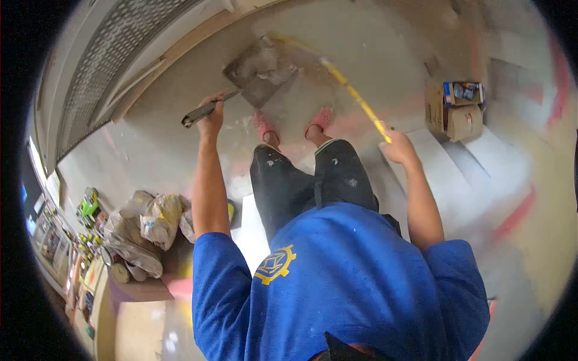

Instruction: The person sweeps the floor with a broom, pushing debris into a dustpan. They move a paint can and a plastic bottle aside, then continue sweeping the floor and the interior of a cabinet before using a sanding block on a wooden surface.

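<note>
My left hand (211, 117) is closed around the handle of a grey dustpan (244, 67). The pan rests on the floor in front of my feet, with pale debris (272, 73) in and around it. In my right hand (398, 148) is the upper end of a broom with a yellow handle (355, 96). This handle slants forward and left toward the far side of the pan. Motion smears its lower end, so the broom's head cannot be made out clearly.
Pink clogs (319, 118) are on my feet, just behind the pan. Open cardboard boxes (463, 114) stand at the right near pale panels (427, 159). Stuffed bags (159, 219) and a cluttered bench (90, 265) are at the left. A perforated metal panel (114, 54) is at upper left.
</note>
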The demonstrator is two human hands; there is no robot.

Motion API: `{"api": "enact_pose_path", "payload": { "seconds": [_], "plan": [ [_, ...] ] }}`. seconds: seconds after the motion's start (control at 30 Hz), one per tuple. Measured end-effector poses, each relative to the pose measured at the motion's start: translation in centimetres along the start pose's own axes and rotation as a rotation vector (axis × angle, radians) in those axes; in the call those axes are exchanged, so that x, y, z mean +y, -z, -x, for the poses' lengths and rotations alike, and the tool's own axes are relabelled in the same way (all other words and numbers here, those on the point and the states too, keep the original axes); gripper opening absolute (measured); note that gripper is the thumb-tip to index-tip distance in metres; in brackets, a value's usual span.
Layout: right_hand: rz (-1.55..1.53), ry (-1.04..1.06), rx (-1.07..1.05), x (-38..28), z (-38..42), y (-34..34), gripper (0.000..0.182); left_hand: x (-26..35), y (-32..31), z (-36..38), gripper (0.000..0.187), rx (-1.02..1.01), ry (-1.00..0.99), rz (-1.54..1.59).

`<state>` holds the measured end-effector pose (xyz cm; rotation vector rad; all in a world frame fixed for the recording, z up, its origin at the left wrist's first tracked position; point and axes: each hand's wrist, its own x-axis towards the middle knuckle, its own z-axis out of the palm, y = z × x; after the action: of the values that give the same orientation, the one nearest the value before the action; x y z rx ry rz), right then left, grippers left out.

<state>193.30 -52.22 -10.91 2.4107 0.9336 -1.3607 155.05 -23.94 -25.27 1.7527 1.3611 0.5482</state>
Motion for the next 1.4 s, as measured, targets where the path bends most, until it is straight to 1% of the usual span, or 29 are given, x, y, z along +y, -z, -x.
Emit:
{"api": "enact_pose_path", "payload": {
  "seconds": [0.07, 0.1, 0.2, 0.23, 0.27, 0.3, 0.33, 0.4, 0.43, 0.47, 0.53, 0.57, 0.6, 0.63, 0.7, 0.73, 0.77, 0.8, 0.87, 0.97, 1.07, 1.13, 1.17, 1.23, 1.27, 1.3, 1.33, 1.37, 1.4],
  "plan": [
    [-0.134, -0.102, 0.067, 3.3, 0.6, -0.7, 0.056, 1.9, 2.0, -0.6, 0.009, -0.059, 0.034, 0.050],
    [-0.201, -0.153, 0.098, 4.6, 0.5, -1.5, 0.056, 1.1, 2.6, -1.1, 0.009, -0.082, -0.011, 0.097],
    [-0.151, -0.249, 0.203, 6.8, -3.9, -5.4, 0.039, 0.5, 3.6, -2.5, 0.009, -0.159, -0.081, -0.007],
    [-0.165, -0.306, 0.171, 6.2, -5.4, -6.8, 0.034, 0.9, 4.3, -2.2, 0.010, -0.198, -0.103, -0.038],
    [-0.179, -0.355, 0.146, 5.0, -7.5, -8.1, 0.031, 2.3, 4.9, -2.5, 0.011, -0.228, -0.131, -0.068],
    [-0.235, -0.352, 0.102, 4.3, -9.8, -10.3, 0.031, 2.8, 4.9, -3.1, 0.011, -0.251, -0.167, -0.092],
    [-0.289, -0.347, 0.052, 3.2, -11.2, -12.7, 0.032, 2.3, 4.9, -3.2, 0.012, -0.273, -0.157, -0.075],
    [-0.207, -0.173, -0.019, -6.2, -9.3, -12.6, 0.030, 1.2, 5.5, -3.5, 0.013, -0.323, -0.126, -0.054],
    [-0.251, -0.180, 0.085, -6.9, -10.8, -17.7, 0.030, 0.6, 5.5, -3.6, 0.013, -0.312, -0.136, -0.061],
    [-0.153, -0.149, 0.149, -9.1, -10.6, -20.4, 0.028, -0.1, 5.2, -3.7, 0.013, -0.302, -0.148, -0.065],
    [-0.179, -0.062, 0.099, -13.6, -8.2, -22.1, 0.028, -0.6, 4.6, -3.7, 0.013, -0.296, -0.171, -0.073],
    [-0.304, -0.006, -0.021, -15.0, -6.3, -21.2, 0.030, -0.5, 4.2, -3.6, 0.013, -0.303, -0.175, -0.081],
    [-0.303, -0.012, -0.083, -15.6, -4.8, -20.4, 0.034, -0.7, 4.1, -3.4, 0.014, -0.309, -0.176, -0.089],
    [-0.300, -0.016, -0.151, -16.3, -3.1, -19.6, 0.039, -1.2, 3.8, -3.3, 0.015, -0.302, -0.255, -0.038],
    [-0.342, 0.046, -0.063, -16.9, 2.8, -15.7, 0.052, -1.0, 3.8, -2.8, 0.016, -0.335, -0.220, -0.050],
    [-0.370, 0.020, -0.033, -16.6, 5.0, -14.4, 0.055, -0.9, 3.9, -2.8, 0.017, -0.346, -0.203, -0.057],
    [-0.398, -0.006, -0.007, -16.1, 6.3, -13.1, 0.059, -0.9, 4.1, -2.8, 0.018, -0.332, -0.239, -0.086],
    [-0.327, -0.092, -0.091, -15.7, 6.7, -11.3, 0.058, -1.2, 4.4, -2.6, 0.019, -0.317, -0.201, -0.084],
    [-0.258, -0.132, -0.015, -14.1, 5.0, -10.6, 0.053, -1.9, 5.1, -2.1, 0.022, -0.292, -0.127, -0.081],
    [-0.119, -0.121, 0.071, -15.1, -1.4, -9.2, 0.042, -1.8, 6.0, -1.0, 0.024, -0.180, -0.147, -0.160],
    [0.071, -0.086, -0.223, -15.6, -10.1, -14.1, 0.038, -2.1, 6.7, 0.7, 0.029, -0.144, -0.035, -0.215],
    [0.101, -0.002, -0.206, -19.3, -6.8, -15.8, 0.038, -6.4, 5.6, 1.3, 0.030, -0.048, -0.063, -0.214],
    [-0.001, 0.065, -0.153, -19.8, -5.0, -15.7, 0.039, -8.3, 5.3, 1.8, 0.031, -0.006, -0.068, -0.207],
    [-0.200, 0.198, -0.052, -21.0, -1.1, -15.8, 0.042, -9.7, 6.1, 2.2, 0.031, 0.089, 0.164, -0.068],
    [-0.214, 0.141, -0.083, -19.8, 0.2, -15.9, 0.044, -10.6, 6.6, 1.9, 0.031, 0.139, 0.274, 0.007],
    [-0.228, 0.086, -0.113, -17.7, 1.7, -15.3, 0.046, -14.0, 7.0, 1.6, 0.025, 0.195, 0.258, 0.232],
    [-0.140, 0.055, -0.149, -18.1, 4.5, -12.7, 0.053, -16.8, 8.4, 1.7, 0.021, 0.261, 0.268, 0.355],
    [-0.105, 0.048, -0.131, -16.1, 6.1, -12.0, 0.056, -19.2, 10.0, 1.7, 0.017, 0.338, 0.276, 0.480],
    [-0.049, 0.104, -0.090, -16.4, 8.5, -9.8, 0.059, -20.5, 12.2, 1.3, 0.013, 0.398, 0.276, 0.682]
  ]
}}
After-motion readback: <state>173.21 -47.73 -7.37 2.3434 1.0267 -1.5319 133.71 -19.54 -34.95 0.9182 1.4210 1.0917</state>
